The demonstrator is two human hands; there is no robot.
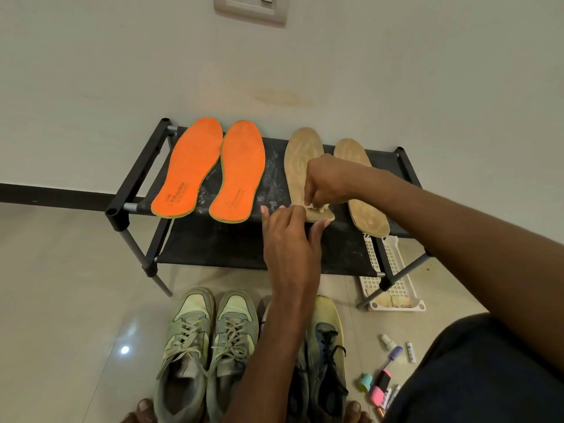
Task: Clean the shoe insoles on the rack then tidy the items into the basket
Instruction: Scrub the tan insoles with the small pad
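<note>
Two orange insoles (pixel 195 166) (pixel 241 172) lie on the left of the black shoe rack's (pixel 137 178) top shelf. Two tan insoles lie on the right: one (pixel 297 160) under my hands, the other (pixel 364 206) beside it. My right hand (pixel 328 181) pinches a small white wipe (pixel 309 206) against the heel end of the nearer tan insole. My left hand (pixel 290 236) holds that heel end, thumb and fingers at its edge. A white slotted basket (pixel 393 270) sits on the floor under the rack's right end, with tan items in it.
Pale green sneakers (pixel 207 346) and a dark pair with a yellow sole (pixel 326 355) stand on the tiled floor in front of the rack. Small bottles, markers and a tube (pixel 387 370) lie scattered at the lower right. A wall is directly behind the rack.
</note>
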